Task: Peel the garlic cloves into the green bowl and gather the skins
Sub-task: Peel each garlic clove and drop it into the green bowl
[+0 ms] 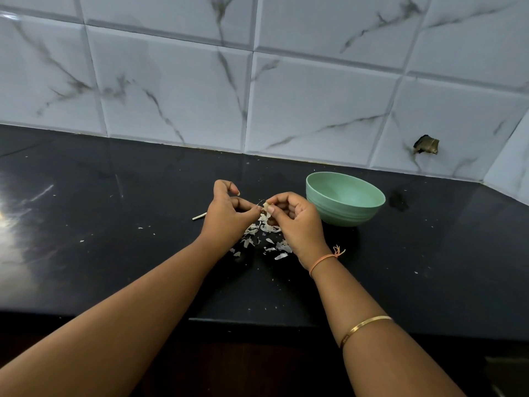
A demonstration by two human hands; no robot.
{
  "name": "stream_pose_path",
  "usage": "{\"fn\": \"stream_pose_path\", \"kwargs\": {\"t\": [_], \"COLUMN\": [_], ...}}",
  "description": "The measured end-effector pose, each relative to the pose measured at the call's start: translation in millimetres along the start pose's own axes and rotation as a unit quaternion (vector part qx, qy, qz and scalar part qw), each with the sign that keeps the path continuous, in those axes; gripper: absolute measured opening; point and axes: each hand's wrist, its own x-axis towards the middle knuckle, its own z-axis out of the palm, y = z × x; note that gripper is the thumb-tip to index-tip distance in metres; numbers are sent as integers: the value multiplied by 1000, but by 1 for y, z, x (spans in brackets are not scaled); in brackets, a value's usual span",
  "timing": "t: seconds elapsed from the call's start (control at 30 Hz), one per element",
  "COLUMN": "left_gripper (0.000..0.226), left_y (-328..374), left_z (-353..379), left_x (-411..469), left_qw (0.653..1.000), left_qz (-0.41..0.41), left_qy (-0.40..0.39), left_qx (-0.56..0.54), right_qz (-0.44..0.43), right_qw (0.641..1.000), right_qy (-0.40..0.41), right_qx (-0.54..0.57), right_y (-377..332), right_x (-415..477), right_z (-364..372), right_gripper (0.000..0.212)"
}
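A pale garlic clove [265, 207] is pinched between the fingertips of my two hands above the black counter. My right hand [294, 219] grips it from the right. My left hand [229, 213] pinches its thin skin from the left, index finger raised. Beneath both hands lies a scatter of white garlic skins [264, 239]. The green bowl [345, 199] stands upright just right of my right hand; the part of its inside that shows holds nothing.
A small pale stem piece [199, 216] lies on the counter [114, 224] left of my left hand. Tiny skin flecks dot the black surface. The marbled tile wall [257, 81] runs behind, with a broken hole [426, 144] at right. The counter's front edge [257, 322] is near.
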Motion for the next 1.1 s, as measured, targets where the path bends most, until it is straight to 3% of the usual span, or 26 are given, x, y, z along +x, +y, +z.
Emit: {"fn": "stream_pose_path", "kwargs": {"t": [0.47, 0.73, 1.1], "left_gripper": [35, 40, 41], "left_y": [0, 6, 5], "left_z": [2, 0, 0], "left_x": [1, -3, -3], "left_qw": [999, 999, 1000], "left_qz": [-5, 35, 26], "left_qy": [34, 11, 16], "left_qx": [22, 2, 3], "right_qz": [70, 40, -4], "right_qw": [989, 997, 1000], "right_qy": [14, -11, -3], "right_qx": [132, 67, -19], "right_y": [-7, -4, 3], "right_x": [-2, -1, 0], "right_z": [-3, -1, -1], "right_gripper": [17, 14, 12]}}
